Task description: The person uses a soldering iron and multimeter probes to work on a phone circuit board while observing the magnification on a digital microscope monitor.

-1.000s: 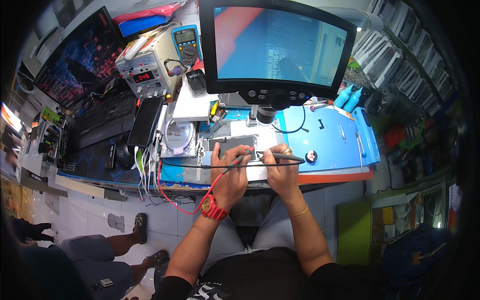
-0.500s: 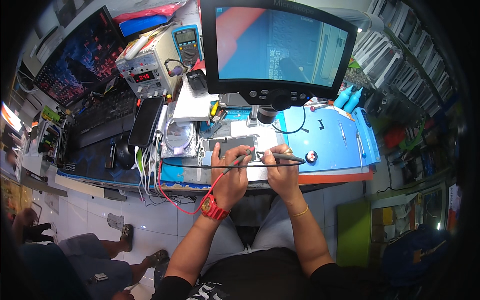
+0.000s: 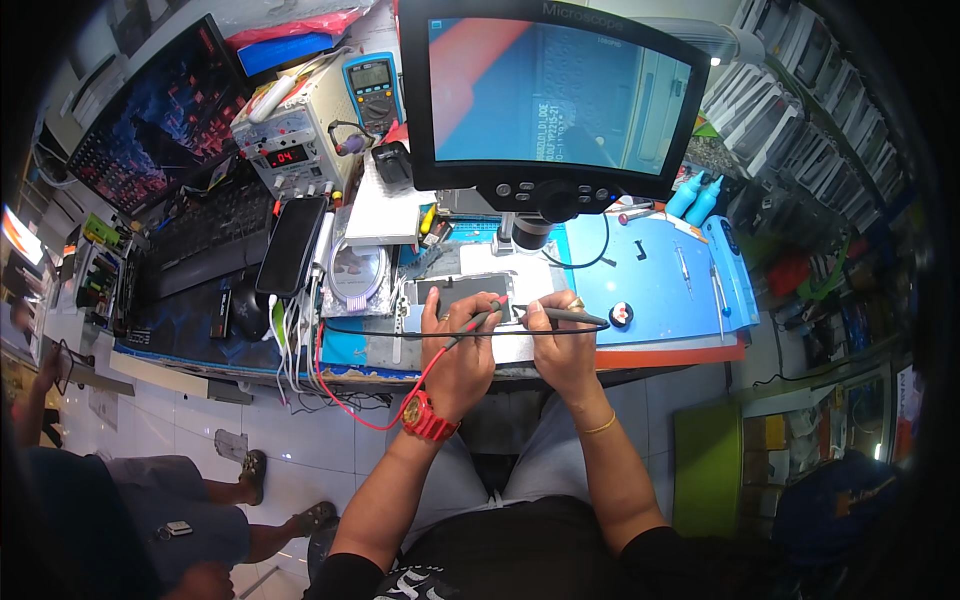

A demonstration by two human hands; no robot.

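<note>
My left hand [image 3: 460, 365] is closed around a red-and-grey test probe [image 3: 468, 326], its tip angled to the right. A black test probe [image 3: 575, 317] is pinched in my right hand [image 3: 563, 350], pointing left. Both tips come close together at the right end of a flat, dark-faced phone part [image 3: 462, 290]; whether they touch it is too small to tell. Above and behind sits the microscope lens [image 3: 531, 232]. Its screen [image 3: 560, 95] shows a large blurred red shape and a blue board surface. A red lead and a black lead trail left from the probes.
At the back left stand a blue multimeter [image 3: 372, 90] and a bench power supply [image 3: 287, 158]. A black phone [image 3: 292, 245] lies over white cables. On the right, a blue mat [image 3: 650, 290] carries tweezers and a small round pot [image 3: 621, 315]. Another person [image 3: 180, 510] is at lower left.
Both hands stay almost still with their probes. The microscope picture has shifted slightly, the red shape sliding within it. The other person at lower left has shifted, with an arm in a new position.
</note>
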